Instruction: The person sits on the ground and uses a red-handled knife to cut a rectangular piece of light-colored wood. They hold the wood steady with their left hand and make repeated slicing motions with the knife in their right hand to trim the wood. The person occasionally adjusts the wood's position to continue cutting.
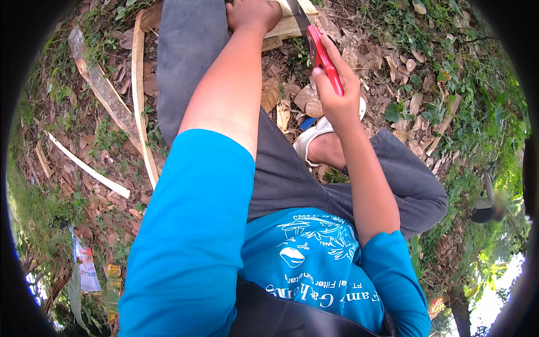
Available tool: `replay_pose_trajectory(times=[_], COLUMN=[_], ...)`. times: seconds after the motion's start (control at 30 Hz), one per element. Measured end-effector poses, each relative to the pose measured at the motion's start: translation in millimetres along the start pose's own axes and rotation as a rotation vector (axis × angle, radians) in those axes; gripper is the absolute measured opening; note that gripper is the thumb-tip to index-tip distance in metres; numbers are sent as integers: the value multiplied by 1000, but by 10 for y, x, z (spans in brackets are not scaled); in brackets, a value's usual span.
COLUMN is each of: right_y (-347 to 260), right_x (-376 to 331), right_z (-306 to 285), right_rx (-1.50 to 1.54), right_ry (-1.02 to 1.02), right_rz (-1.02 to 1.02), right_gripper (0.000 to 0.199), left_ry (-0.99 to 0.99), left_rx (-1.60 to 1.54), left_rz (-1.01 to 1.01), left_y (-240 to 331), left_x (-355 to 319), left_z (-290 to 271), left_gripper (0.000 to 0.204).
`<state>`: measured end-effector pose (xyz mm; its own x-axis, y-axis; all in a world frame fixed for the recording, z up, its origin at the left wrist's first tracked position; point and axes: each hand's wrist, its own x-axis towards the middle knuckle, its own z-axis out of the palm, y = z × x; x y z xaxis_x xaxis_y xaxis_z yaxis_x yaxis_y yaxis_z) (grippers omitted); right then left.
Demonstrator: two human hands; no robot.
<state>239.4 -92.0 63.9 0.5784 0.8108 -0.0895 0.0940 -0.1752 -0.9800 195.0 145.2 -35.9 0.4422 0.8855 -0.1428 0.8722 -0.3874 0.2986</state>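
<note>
over dry leaf litter, the right hand grips a red-handled saw (smooth plastic), the left hand clamps pale wood.

Head camera, looking steeply down, close

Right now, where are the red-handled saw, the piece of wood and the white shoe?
red-handled saw (327, 63): head view, on its red grip.
piece of wood (291, 23): head view, on its pale top face.
white shoe (312, 136): head view, on its side.

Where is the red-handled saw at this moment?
In the head view, the red-handled saw is at the top centre, held in the right hand, its blade meeting the pale wooden piece that the left hand presses down.
</note>
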Motion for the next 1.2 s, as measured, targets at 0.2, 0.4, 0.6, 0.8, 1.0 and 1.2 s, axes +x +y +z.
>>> replay_pose_trajectory(times=[0.2,0.4,0.6,0.8,1.0,1.2], right_y=[-634,-84,302,-140,-179,264], right_x=[-1270,-260,576,-821,-635,673], right_z=[-693,-248,94,-495,-564,123], right_rx=[-210,-102,116,-195,-145,128], right_ry=[-123,-96,-43,-59,-108,-102], right_rz=[143,19,21,-3,117,54], right_gripper=[61,58,60,61,60,60], left_ry=[-6,1,-23,-156,-99,-181], left_rx=[48,34,0,-48,-30,-48], left_rz=[25,34,-57,-67,-58,-84], left_y=[-31,-56,-10,36,-73,-27], left_x=[-20,-39,87,69,58,38], left_z=[-37,9,20,-97,-9,-74], left_gripper=[49,49,52,51,52,53])
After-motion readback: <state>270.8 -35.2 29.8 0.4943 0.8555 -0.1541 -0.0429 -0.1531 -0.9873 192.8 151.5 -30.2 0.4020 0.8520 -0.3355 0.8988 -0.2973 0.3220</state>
